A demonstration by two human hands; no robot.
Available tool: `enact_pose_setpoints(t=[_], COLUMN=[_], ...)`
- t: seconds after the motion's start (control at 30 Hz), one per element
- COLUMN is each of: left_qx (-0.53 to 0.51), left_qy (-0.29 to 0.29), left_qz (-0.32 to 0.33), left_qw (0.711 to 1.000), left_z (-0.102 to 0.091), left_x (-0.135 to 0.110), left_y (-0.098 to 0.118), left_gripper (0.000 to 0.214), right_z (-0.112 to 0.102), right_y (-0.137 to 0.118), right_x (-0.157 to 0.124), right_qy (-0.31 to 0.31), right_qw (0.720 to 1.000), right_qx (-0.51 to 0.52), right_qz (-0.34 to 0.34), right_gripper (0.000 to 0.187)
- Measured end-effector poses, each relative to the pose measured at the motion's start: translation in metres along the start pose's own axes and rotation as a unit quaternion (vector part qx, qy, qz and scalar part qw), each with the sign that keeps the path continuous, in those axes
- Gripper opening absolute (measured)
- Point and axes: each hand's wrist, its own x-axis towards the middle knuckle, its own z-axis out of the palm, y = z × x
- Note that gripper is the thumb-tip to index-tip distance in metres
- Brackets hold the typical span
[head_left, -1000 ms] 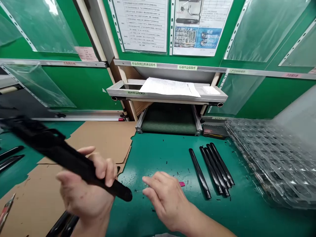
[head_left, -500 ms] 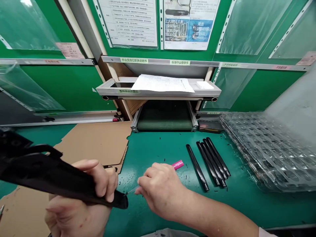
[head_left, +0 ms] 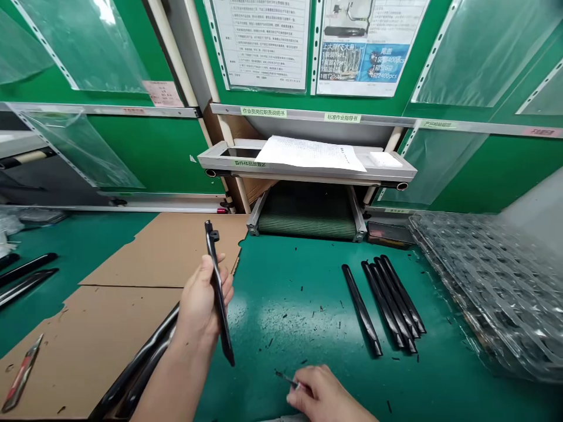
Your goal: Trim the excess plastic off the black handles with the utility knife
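Observation:
My left hand (head_left: pixel 203 302) is closed round a long thin black plastic strip (head_left: pixel 219 293), held nearly upright over the edge between the cardboard and the green mat. My right hand (head_left: pixel 323 398) is low at the bottom edge, pinched on a small thin blade tool (head_left: pixel 285 378) whose tip points left. Several finished black strips (head_left: pixel 387 305) lie side by side on the green mat to the right. More black strips (head_left: pixel 141 366) lie under my left forearm.
Brown cardboard sheets (head_left: pixel 132 275) cover the left of the green bench (head_left: pixel 299 305). Clear plastic blister trays (head_left: pixel 492 281) are stacked at right. A small conveyor (head_left: pixel 308 218) with a shelf and paper sits at the back. Black parts (head_left: pixel 24 275) lie far left; a cutter (head_left: pixel 20 375) rests bottom left.
My left hand has turned the black strip from lying flat across the left to nearly upright and moved right. My right hand has pulled back toward the bottom edge; the pink handle no longer shows.

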Motion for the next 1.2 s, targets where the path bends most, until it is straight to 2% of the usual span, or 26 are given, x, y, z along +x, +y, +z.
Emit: enact_pose_setpoints(t=[0.07,0.2,0.27,0.37,0.47,0.57,0.67,0.8,0.9,1.03,1.2], left_qx=[0.004,0.015,0.017,0.016,0.011,0.003,-0.010,-0.033,-0.046,-0.054,-0.048], left_qy=[-0.016,-0.054,-0.066,-0.063,-0.041,-0.019,-0.003,-0.005,-0.022,-0.035,-0.034], left_qz=[-0.021,-0.049,-0.055,-0.063,-0.078,-0.094,-0.106,-0.117,-0.117,-0.089,-0.057], left_qw=[1.000,0.997,0.996,0.996,0.996,0.995,0.994,0.993,0.992,0.994,0.997], left_z=[0.006,0.024,0.030,0.032,0.028,0.022,0.020,0.022,0.025,0.027,0.022], left_x=[-0.001,-0.009,-0.013,-0.017,-0.019,-0.019,-0.016,-0.015,-0.019,-0.021,-0.017], left_y=[-0.008,-0.019,-0.021,-0.022,-0.023,-0.024,-0.024,-0.020,-0.018,-0.017,-0.017], left_gripper=[0.023,0.023,0.022,0.022,0.021,0.021,0.023,0.030,0.031,0.030,0.029], right_z=[-0.007,-0.029,-0.033,-0.033,-0.032,-0.029,-0.021,-0.013,-0.016,-0.019,-0.009], right_y=[-0.009,-0.044,-0.057,-0.066,-0.067,-0.065,-0.062,-0.059,-0.060,-0.059,-0.052], right_x=[0.001,0.024,0.037,0.051,0.056,0.056,0.054,0.052,0.052,0.051,0.041], right_qy=[0.039,0.107,0.115,0.102,0.077,0.080,0.118,0.199,0.238,0.236,0.221], right_qw=[0.999,0.978,0.964,0.949,0.935,0.925,0.917,0.893,0.884,0.886,0.865], right_qx=[-0.011,-0.085,-0.147,-0.226,-0.264,-0.272,-0.256,-0.246,-0.262,-0.285,-0.250], right_qz=[-0.021,-0.161,-0.189,-0.196,-0.222,-0.252,-0.283,-0.319,-0.306,-0.281,-0.374], right_gripper=[0.049,0.057,0.066,0.076,0.076,0.077,0.079,0.080,0.082,0.084,0.079])
